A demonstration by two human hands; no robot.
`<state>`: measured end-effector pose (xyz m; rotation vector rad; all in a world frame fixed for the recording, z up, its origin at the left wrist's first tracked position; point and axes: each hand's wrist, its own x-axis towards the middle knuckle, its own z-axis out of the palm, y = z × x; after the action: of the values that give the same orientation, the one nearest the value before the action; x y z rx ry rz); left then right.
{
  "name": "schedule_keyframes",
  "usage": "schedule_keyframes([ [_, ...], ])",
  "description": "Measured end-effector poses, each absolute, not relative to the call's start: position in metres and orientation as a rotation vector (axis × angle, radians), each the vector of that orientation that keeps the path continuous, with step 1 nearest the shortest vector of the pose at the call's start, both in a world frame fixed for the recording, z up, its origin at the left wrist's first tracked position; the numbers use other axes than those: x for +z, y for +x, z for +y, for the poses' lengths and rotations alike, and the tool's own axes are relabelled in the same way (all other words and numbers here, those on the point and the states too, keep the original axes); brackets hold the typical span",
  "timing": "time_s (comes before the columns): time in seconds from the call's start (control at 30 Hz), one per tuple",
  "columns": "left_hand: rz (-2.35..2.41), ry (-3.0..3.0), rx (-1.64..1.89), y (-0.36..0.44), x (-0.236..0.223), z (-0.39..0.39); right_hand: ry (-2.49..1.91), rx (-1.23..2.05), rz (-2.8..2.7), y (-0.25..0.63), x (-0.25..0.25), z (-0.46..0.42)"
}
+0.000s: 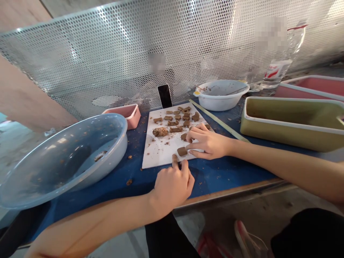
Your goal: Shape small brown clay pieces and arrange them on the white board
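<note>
A small brown clay block lies near the front of a white board. My right hand is spread low over the board's right side, fingertips against the block's right edge. Under its upper fingers another clay piece is partly hidden. My left hand is at the board's front edge, index finger stretched toward the block's left side, the other fingers curled with nothing visible in them. Behind, several shaped clay pieces sit in rough rows. A crumbly brown lump rests at their left.
On the left stands a big blue basin, with a pink container behind it. A phone leans on the perforated metal panel. To the right are a pale stick, a white basin, a green trough and a plastic bottle.
</note>
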<state>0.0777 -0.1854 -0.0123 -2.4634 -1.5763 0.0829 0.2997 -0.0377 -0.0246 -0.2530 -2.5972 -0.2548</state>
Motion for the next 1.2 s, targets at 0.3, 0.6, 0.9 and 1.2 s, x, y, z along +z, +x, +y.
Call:
schedule_keyframes([
  [0.3, -1.577, -2.459, 0.136, 0.079, -0.011, -0.185, -0.273, -0.183, -2.627, 0.298, -0.027, -0.037],
  [0.6, -1.582, -2.454, 0.108, 0.079, -0.012, -0.185, -0.267, -0.196, -2.647, 0.299, -0.024, -0.038],
  [0.9, -1.57, -2.453, 0.129, 0.079, -0.011, -0.186, -0.339, -0.201, -2.607, 0.298, -0.027, -0.038],
  [1.2, -1.556, -2.452, 0.126, 0.078, -0.013, -0.185, -0.431, -0.124, -2.545, 0.298, -0.034, -0.03],
])
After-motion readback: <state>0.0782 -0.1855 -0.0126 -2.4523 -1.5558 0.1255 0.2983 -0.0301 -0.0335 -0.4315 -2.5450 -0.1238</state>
